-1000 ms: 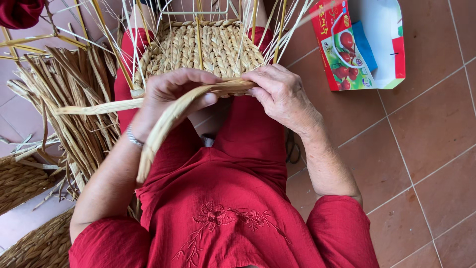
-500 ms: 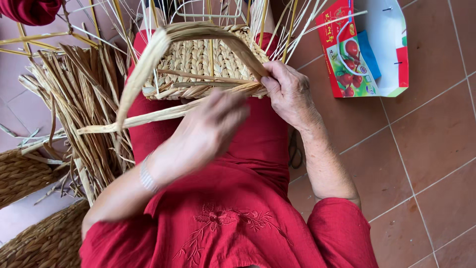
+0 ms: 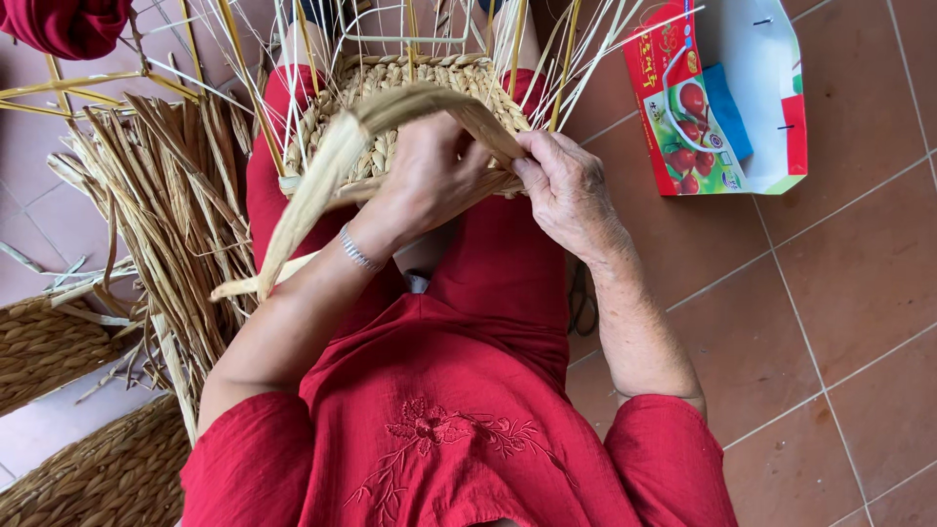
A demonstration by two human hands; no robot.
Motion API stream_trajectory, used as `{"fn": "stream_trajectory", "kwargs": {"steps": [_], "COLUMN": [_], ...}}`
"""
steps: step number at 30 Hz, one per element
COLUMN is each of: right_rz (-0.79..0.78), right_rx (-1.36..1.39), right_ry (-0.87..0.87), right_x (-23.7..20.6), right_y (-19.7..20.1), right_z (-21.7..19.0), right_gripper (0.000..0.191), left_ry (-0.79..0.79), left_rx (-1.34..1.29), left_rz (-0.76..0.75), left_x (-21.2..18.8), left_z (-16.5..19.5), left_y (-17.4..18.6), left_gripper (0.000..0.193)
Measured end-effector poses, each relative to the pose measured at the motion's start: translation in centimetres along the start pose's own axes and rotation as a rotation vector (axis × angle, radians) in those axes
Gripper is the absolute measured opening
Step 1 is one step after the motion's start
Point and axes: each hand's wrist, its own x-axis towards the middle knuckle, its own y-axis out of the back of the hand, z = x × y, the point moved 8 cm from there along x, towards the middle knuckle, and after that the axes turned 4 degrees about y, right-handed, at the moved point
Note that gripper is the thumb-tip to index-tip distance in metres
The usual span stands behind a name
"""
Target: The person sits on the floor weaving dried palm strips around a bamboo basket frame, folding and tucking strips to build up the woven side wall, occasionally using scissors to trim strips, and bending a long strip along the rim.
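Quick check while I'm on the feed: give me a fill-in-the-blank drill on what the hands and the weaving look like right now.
1. Both hands work on a half-woven ____ resting on the lap.
2. The left hand and right hand bend a flat straw strip into an ____ over the rim.
3. A bundle of loose straw lies on the person's ____ side.
4. The printed paper bag lies on the tiled ____.

Missing words: basket; arch; left; floor

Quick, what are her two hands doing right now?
Left hand: closed on the straw strand.
Right hand: pinching the same strand against the woven basket.
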Motion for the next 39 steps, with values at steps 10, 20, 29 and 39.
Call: {"fn": "stream_trajectory", "kwargs": {"steps": [10, 20, 29, 39], "right_rz": [0.024, 0.026, 0.178, 0.33], "right_rx": [-0.158, -0.193, -0.273, -0.326], "right_ry": [0.042, 0.253, 0.184, 0.217], "right_x": [1.3, 0.3, 0.4, -0.3], "right_y": [-0.9, -0.7, -2.1, -1.9], "right_z": [-1.3, -2.6, -1.1, -1.6], "right_gripper": [0.013, 0.012, 0.02, 0.026], "left_ry": [-0.458, -0.452, 0.013, -0.405], "left_rx": [0.01, 0.975, 0.264, 0.8], "left_rz": [0.047, 0.244, -0.156, 0.266], "left_x": [-7.4, -5.9, -7.6, -9.9], "left_z": [5.5, 5.3, -1.6, 5.9], "left_y": [0.8, 6.4, 6.0, 9.3], "left_gripper": [0.019, 0.047, 0.014, 0.033]}}
